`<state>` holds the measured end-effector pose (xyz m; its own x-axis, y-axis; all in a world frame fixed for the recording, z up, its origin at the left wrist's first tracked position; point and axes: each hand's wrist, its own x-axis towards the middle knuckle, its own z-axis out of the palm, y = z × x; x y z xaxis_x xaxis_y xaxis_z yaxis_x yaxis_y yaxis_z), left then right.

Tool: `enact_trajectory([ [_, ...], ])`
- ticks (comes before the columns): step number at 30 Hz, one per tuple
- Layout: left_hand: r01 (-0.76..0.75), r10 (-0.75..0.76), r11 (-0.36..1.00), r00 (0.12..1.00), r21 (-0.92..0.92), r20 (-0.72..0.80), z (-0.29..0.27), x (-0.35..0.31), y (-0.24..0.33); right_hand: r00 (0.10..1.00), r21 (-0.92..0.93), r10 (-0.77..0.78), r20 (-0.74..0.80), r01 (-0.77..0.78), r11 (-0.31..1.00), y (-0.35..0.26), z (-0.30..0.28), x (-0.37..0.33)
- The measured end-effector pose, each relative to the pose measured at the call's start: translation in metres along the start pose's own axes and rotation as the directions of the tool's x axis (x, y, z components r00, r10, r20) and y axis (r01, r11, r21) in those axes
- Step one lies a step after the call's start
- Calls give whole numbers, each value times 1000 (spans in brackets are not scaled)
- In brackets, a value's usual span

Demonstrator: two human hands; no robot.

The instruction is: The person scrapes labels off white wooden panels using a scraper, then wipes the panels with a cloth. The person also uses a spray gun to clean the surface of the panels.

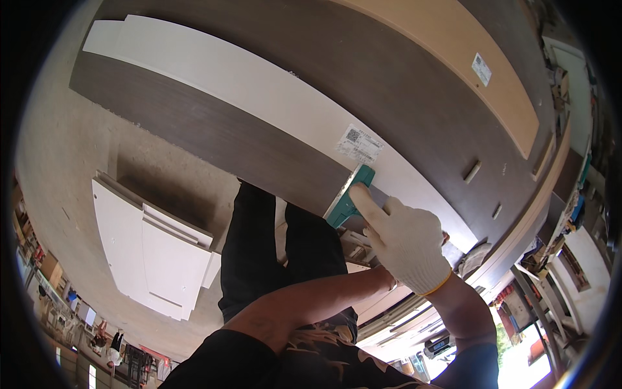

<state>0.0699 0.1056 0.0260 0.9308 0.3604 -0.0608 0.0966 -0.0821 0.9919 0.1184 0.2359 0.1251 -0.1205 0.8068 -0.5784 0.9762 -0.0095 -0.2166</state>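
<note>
My right hand (409,241) wears a white knitted glove with a yellow cuff edge. Its fingers close on a teal brush-like tool (350,196) with a pale strip along one long edge, and one finger stretches along the top. The tool lies at the near edge of a long white panel (259,102), beside a printed label (359,144). This panel rests on a large dark brown board (214,126). My left forearm (324,297) crosses toward the right wrist. The left hand is almost wholly hidden behind the glove, so its fingers cannot be made out.
A tan strip panel (453,52) with a label lies farther back on the dark board. Small wood pieces (473,172) sit at right. Stacked white panels (152,243) rest low at left. Timber and clutter line the right side. Another person (115,355) is far off at lower left.
</note>
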Motion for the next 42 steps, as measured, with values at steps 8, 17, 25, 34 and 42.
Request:
enact_trajectory([
  [8, 9, -9, 998, 1000, -66, -8, -5, 3, 5, 999, 20, -35, -41, 36, 999, -8, -5, 12],
  [17, 19, -25, 987, 999, -161, -33, -9, 13, 14, 999, 12, -23, 28, 23, 1000, -20, -16, 28],
  [25, 28, -51, 954, 996, -298, -69, -18, 33, 25, 996, 102, -35, -86, 43, 994, -51, -35, 80],
  [34, 213, -225, 800, 973, -561, 48, -65, -11, 10, 990, 38, 27, -138, -22, 999, -37, -45, 61],
  [42, 22, -67, 985, 963, -172, -260, -83, -12, -32, 974, -6, -22, -225, 22, 1000, -15, -32, 49],
])
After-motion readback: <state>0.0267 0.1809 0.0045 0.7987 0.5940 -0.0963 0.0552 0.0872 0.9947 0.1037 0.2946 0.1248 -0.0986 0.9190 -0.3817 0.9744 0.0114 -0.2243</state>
